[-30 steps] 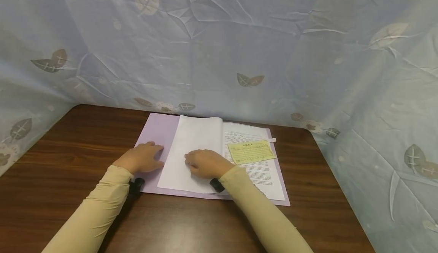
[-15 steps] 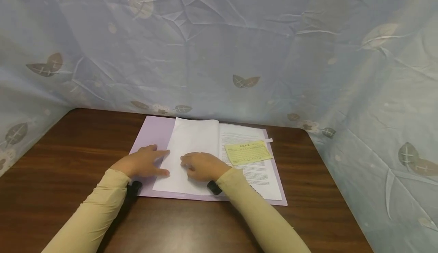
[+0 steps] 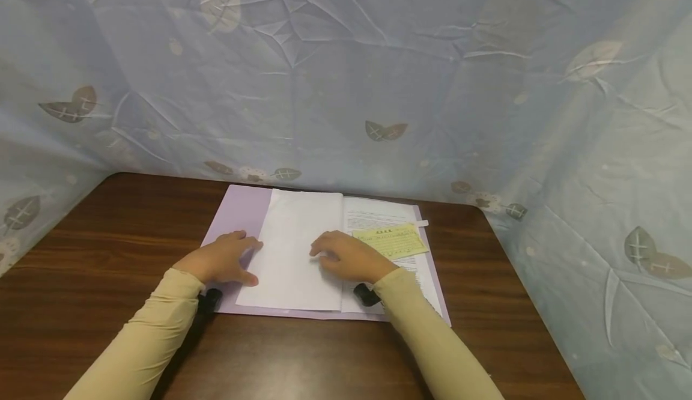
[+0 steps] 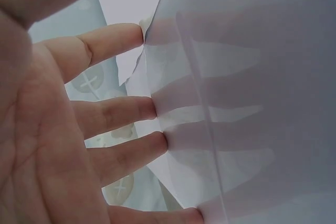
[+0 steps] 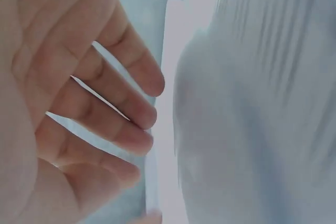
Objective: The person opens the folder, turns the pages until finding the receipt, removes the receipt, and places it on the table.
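An open pale-purple folder (image 3: 244,211) lies on the table, a blank white page (image 3: 304,223) turned over to its left side. My left hand (image 3: 223,259) rests on the folder's left cover beside the page's outer edge, fingers spread. In the left wrist view, its fingertips (image 4: 159,141) touch a smooth surface that reflects them. My right hand (image 3: 354,257) is over the page near the fold, fingers loosely bent and holding nothing. The right wrist view shows its fingers (image 5: 123,136) apart from the blurred paper. On the right, a yellow form slip (image 3: 390,242) lies across a printed page (image 3: 373,209).
A small white tab (image 3: 422,223) sticks out past the folder's right edge. The dark wooden table (image 3: 270,358) extends around the folder. A patterned blue-grey cloth (image 3: 324,87) hangs behind the table and along its sides.
My right hand has moved right, from the middle of the blank page toward the fold, and its fingers have loosened. The left hand's fingers have drawn back slightly from the page. The view shifts a little.
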Tool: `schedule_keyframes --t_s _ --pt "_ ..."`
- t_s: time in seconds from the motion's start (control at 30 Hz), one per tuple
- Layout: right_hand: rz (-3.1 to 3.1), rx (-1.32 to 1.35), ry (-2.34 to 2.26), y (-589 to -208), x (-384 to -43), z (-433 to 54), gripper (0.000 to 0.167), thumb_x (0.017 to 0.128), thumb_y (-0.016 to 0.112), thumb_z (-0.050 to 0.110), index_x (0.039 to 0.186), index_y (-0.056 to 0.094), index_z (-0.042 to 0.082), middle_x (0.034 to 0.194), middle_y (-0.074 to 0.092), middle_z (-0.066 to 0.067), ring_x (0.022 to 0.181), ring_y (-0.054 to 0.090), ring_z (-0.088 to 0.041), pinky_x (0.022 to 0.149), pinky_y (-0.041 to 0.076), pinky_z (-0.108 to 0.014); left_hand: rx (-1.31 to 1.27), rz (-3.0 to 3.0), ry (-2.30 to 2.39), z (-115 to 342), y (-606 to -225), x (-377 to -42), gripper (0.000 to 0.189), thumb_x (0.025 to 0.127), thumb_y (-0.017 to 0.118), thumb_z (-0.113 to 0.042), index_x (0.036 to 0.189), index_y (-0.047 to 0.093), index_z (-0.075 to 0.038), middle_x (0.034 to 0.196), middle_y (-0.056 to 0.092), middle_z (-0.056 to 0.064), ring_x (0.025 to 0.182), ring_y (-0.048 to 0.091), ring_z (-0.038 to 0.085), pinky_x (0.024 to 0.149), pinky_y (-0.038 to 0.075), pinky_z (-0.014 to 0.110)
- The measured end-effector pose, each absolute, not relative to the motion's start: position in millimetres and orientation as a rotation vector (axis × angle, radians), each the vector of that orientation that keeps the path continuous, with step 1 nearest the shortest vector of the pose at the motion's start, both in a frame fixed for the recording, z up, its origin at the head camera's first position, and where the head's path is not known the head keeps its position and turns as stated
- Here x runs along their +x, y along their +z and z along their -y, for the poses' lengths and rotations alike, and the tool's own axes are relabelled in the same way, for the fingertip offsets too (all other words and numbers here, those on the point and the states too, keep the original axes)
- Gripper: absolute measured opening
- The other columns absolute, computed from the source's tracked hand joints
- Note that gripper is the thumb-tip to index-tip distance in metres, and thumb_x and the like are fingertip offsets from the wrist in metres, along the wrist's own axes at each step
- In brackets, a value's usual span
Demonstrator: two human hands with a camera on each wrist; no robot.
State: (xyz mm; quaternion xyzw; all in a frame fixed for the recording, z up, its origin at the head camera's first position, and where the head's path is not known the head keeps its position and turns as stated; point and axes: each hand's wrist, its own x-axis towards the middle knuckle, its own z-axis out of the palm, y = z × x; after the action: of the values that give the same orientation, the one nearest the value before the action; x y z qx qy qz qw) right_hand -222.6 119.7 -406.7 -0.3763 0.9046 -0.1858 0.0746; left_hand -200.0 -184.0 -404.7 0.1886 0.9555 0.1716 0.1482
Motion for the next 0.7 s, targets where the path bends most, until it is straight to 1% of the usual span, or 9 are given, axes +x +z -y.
schedule_keyframes --t_s 0.03,0.07,0.17,0.27,0.3,0.4,0.53,0.6,0.7 --pt "-2.739 -1.104 -0.600 -405.7 -223.7 -130.2 0.026 0.101 0.058 0.018 0.122 0.073 0.014 0.132 0.067 0.000 0.133 0.055 -0.019 0.117 0.039 -0.037 0.540 -2.748 0.495 184.1 -404.6 -199.9 0.087 0.078 0.089 -0.041 0.145 0.055 0.002 0.151 0.037 0.042 0.140 0.034 0.062 0.110 0.032 0.073" --pt "-2.758 -1.075 -0.651 -404.2 -224.6 -141.4 0.025 0.101 0.058 0.017 0.121 0.074 0.014 0.128 0.068 0.000 0.129 0.058 -0.020 0.113 0.043 -0.038 0.536 -2.746 0.497 184.3 -404.9 -199.9 0.087 0.078 0.090 -0.042 0.145 0.055 0.002 0.151 0.037 0.042 0.140 0.034 0.062 0.110 0.032 0.073" --pt "-2.799 -0.981 -0.835 -402.6 -230.7 -177.8 0.021 0.102 0.060 0.015 0.118 0.074 0.011 0.115 0.071 0.000 0.111 0.064 -0.020 0.098 0.052 -0.040 0.533 -2.745 0.499 185.1 -406.8 -200.5 0.088 0.078 0.090 -0.042 0.145 0.054 0.002 0.152 0.037 0.041 0.141 0.034 0.062 0.110 0.032 0.073" --pt "-2.831 -0.827 -0.995 -403.1 -237.2 -214.3 0.020 0.102 0.063 0.015 0.118 0.075 0.009 0.108 0.071 0.000 0.092 0.061 -0.019 0.081 0.053 -0.037 0.533 -2.745 0.508 185.8 -409.8 -201.8 0.087 0.078 0.089 -0.042 0.146 0.054 0.002 0.152 0.037 0.041 0.141 0.034 0.061 0.111 0.031 0.073" --pt "-2.854 -0.767 -1.021 -404.1 -239.3 -225.8 0.020 0.102 0.064 0.016 0.118 0.075 0.009 0.107 0.070 0.000 0.090 0.060 -0.019 0.079 0.051 -0.037 0.534 -2.745 0.509 186.0 -410.6 -202.1 0.088 0.078 0.089 -0.042 0.146 0.054 0.002 0.152 0.037 0.041 0.141 0.034 0.061 0.111 0.031 0.073" --pt "-2.937 -0.578 -1.032 -407.7 -242.7 -256.1 0.021 0.102 0.065 0.018 0.118 0.075 0.008 0.107 0.070 -0.002 0.090 0.058 -0.020 0.078 0.049 -0.038 0.532 -2.744 0.518 186.3 -412.5 -203.0 0.088 0.078 0.090 -0.042 0.145 0.054 0.001 0.152 0.037 0.041 0.141 0.034 0.061 0.111 0.031 0.072" --pt "-3.051 -0.410 -0.945 -415.4 -246.7 -282.3 0.024 0.102 0.064 0.018 0.121 0.072 0.005 0.109 0.067 -0.009 0.096 0.058 -0.025 0.082 0.049 -0.041 0.533 -2.744 0.528 186.4 -412.0 -202.6 0.088 0.077 0.090 -0.042 0.145 0.054 0.002 0.152 0.037 0.041 0.141 0.033 0.061 0.111 0.031 0.072" --pt "-3.090 -0.359 -0.878 -418.8 -249.1 -289.5 0.029 0.102 0.063 0.017 0.126 0.069 0.003 0.114 0.064 -0.014 0.100 0.058 -0.029 0.086 0.049 -0.045 0.537 -2.745 0.527 186.2 -410.6 -202.1 0.088 0.078 0.090 -0.042 0.145 0.054 0.002 0.152 0.037 0.042 0.141 0.034 0.061 0.111 0.031 0.072" --pt "-3.104 -0.322 -0.784 -422.5 -252.3 -294.9 0.039 0.101 0.062 0.015 0.137 0.062 -0.001 0.130 0.058 -0.023 0.116 0.055 -0.037 0.099 0.047 -0.055 0.536 -2.744 0.533 185.6 -409.7 -201.8 0.089 0.078 0.089 -0.042 0.146 0.054 0.002 0.152 0.036 0.042 0.141 0.033 0.061 0.112 0.031 0.072"
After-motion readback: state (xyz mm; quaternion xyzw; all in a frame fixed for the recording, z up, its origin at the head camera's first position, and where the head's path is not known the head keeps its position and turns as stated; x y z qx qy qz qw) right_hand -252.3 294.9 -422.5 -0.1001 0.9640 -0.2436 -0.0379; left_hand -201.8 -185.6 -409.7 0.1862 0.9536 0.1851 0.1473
